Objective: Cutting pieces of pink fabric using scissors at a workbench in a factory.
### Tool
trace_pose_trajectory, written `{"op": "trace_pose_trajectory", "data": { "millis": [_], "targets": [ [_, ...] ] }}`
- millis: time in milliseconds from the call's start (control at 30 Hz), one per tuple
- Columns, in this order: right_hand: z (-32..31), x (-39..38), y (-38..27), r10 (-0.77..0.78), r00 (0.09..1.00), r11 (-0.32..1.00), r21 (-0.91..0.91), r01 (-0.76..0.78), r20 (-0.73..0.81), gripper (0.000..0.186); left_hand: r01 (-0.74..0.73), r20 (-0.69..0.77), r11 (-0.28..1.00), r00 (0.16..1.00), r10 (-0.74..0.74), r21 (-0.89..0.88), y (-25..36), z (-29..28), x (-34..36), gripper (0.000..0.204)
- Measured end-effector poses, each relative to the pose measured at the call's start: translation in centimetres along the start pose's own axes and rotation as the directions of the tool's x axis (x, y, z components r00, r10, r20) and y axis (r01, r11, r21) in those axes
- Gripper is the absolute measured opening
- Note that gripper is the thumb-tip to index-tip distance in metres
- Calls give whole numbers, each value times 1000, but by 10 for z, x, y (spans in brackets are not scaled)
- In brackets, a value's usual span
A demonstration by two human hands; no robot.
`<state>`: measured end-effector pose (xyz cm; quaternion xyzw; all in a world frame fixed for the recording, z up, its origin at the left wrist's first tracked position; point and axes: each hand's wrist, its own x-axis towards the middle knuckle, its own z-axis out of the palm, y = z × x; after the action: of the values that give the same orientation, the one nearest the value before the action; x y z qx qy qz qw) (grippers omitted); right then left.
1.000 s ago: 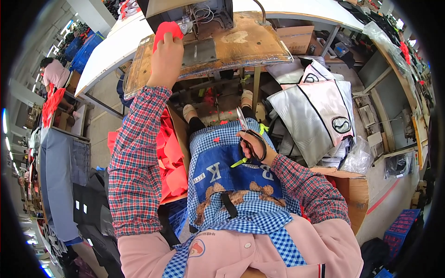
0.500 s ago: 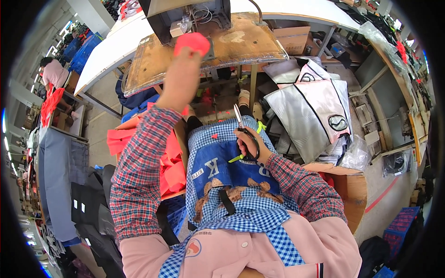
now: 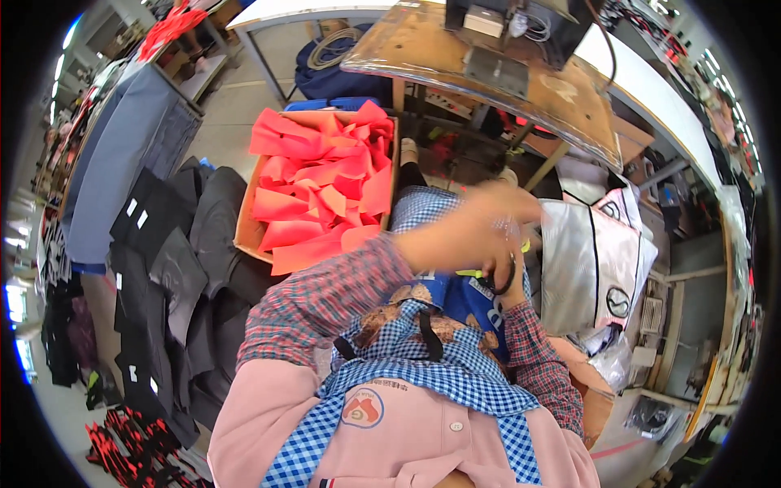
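Note:
Blurred by motion, my left hand point(image 3: 476, 228) reaches across my lap to the right. It lies in front of my right hand, and its fingers are too smeared to read; I see no red piece in it. My right hand point(image 3: 512, 294) is closed on the scissors point(image 3: 511, 275), whose black handle loop shows at the fingers. The blades are mostly hidden behind the left hand. To the left, a cardboard box point(image 3: 246, 210) is heaped with red fabric pieces point(image 3: 321, 183). A blue checked apron point(image 3: 423, 207) covers my lap beneath both hands.
A wooden worktable point(image 3: 423, 53) with a dark machine point(image 3: 529, 28) stands ahead. Dark fabric pieces point(image 3: 175, 276) pile up at the left. Silvery panels with black trim point(image 3: 582, 260) lie at the right. A coiled hose point(image 3: 332, 47) rests on a dark bundle beyond the box.
My left hand has come back from above the wooden table, where it held a red piece, to beside my right hand. The view has turned left, bringing the full red box into sight.

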<state>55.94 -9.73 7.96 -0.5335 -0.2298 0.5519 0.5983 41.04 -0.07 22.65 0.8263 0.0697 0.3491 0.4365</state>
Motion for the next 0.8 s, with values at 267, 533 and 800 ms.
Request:
{"op": "trace_pose_trajectory", "data": {
  "millis": [267,533,800],
  "targets": [
    [-13,12,-7,22,999,999,-48,-20,48,26,934,-909,21,351,-226,355,-195,-276,-190,80],
    [-11,13,-15,66,997,997,-52,-64,30,27,964,-945,160,243,-221,211,-260,-363,-237,72],
    [11,17,-24,169,984,980,-95,-174,-55,29,191,-754,880,457,-471,-434,-142,-290,-146,23]
  ]
}}
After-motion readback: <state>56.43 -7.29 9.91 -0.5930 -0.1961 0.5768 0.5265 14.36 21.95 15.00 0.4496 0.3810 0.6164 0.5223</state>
